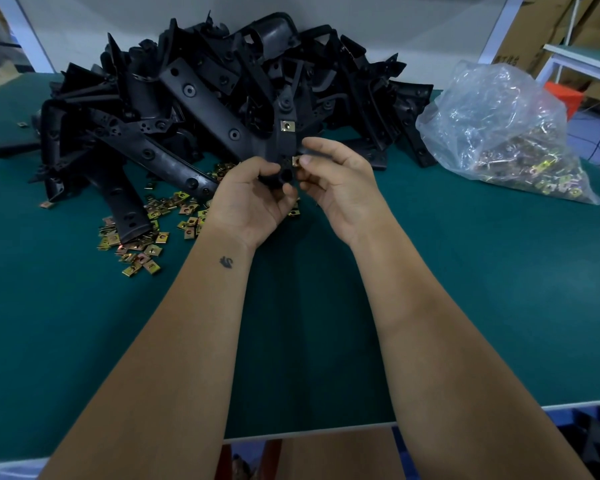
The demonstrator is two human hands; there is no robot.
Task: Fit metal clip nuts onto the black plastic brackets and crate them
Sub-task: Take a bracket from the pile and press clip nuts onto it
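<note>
Head cam, looking down at a green-topped workbench (465, 271). Left hand (248, 199) curling its fingers around the lower end of a long black plastic bracket (286, 147), holding it up above the bench, just in front of the big heap of black plastic brackets (201, 98). Right hand (340, 183) pinching a small brass-coloured metal clip nut (295, 161) between thumb and fingertips, pressing it against the bracket's right edge; other fingers loosely bent. Already sitting higher up on the same bracket: another fitted square metal clip nut (286, 126). Lying scattered on the bench left of the hands: loose gold-toned clip nuts (160, 220). Slumping over at the right: crinkly clear plastic bag of clip nuts (510, 133).
</note>
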